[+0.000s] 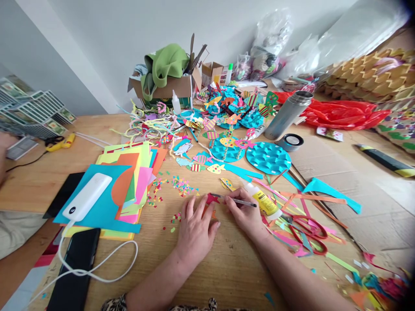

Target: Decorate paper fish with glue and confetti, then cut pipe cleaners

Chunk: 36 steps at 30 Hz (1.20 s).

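Note:
My right hand [244,212] pinches a slim pen [241,201], its tip on a small red paper cut-out [212,198]. Flat on the table, fingers spread, my left hand [197,224] steadies that cut-out with its fingertips. A bit of orange paper [210,211] shows between the hands. Just beyond my right hand lie a glue bottle [264,201] with a yellow label and a yellow paper fish [227,183]. Red-handled scissors [309,233] rest among paper strips to the right.
Coloured paper sheets [126,181] with a white power bank [87,196] lie left, above a black phone [74,268]. Confetti [183,185], paper fish [215,168] and blue textured discs [268,158] spread ahead. A steel flask [288,114] stands behind. Another person's arm [19,263] is at far left.

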Available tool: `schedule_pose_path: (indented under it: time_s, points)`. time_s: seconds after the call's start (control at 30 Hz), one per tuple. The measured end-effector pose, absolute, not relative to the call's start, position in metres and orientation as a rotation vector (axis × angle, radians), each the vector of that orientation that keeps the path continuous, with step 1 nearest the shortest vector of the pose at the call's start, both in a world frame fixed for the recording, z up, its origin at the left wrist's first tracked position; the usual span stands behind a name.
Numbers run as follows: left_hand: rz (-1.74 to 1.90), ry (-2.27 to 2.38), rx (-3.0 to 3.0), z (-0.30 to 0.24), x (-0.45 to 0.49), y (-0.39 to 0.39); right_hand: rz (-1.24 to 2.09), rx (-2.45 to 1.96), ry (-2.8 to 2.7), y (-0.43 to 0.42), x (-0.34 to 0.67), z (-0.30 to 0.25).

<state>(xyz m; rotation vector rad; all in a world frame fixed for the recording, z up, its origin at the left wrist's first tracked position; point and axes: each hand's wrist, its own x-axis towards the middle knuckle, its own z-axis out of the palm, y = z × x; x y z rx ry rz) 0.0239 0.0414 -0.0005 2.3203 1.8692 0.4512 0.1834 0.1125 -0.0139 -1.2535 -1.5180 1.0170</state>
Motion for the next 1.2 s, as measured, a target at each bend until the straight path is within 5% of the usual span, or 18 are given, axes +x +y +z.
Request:
schedule_pose_path:
  time_s: [1.2]
  points:
    - [0.415, 1.878, 2.32, 0.0006, 0.0241, 0.0418, 1.024, -1.257, -1.596, 0.113, 0.1829, -0.0102]
